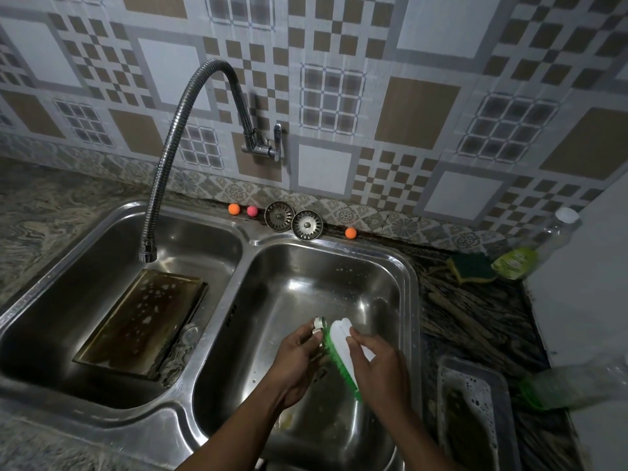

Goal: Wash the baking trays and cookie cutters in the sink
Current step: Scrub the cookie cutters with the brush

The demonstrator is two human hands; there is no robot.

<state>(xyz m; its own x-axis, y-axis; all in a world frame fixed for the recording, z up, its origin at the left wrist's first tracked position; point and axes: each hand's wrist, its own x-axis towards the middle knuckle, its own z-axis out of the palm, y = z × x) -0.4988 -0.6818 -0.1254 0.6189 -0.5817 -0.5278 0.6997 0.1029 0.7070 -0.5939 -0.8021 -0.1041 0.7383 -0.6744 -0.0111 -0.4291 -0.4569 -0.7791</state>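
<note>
Head view: left hand (299, 360) pinches a small cutter (319, 323); right hand (380, 365) grips the brush (341, 348) (green bristles) over the right basin (390, 277).

Two bare forearms are showing, coming up from the bottom edge. The left hand (299, 360) and right hand (379, 367) are wearing no gloves, rings, or sleeves.
</note>
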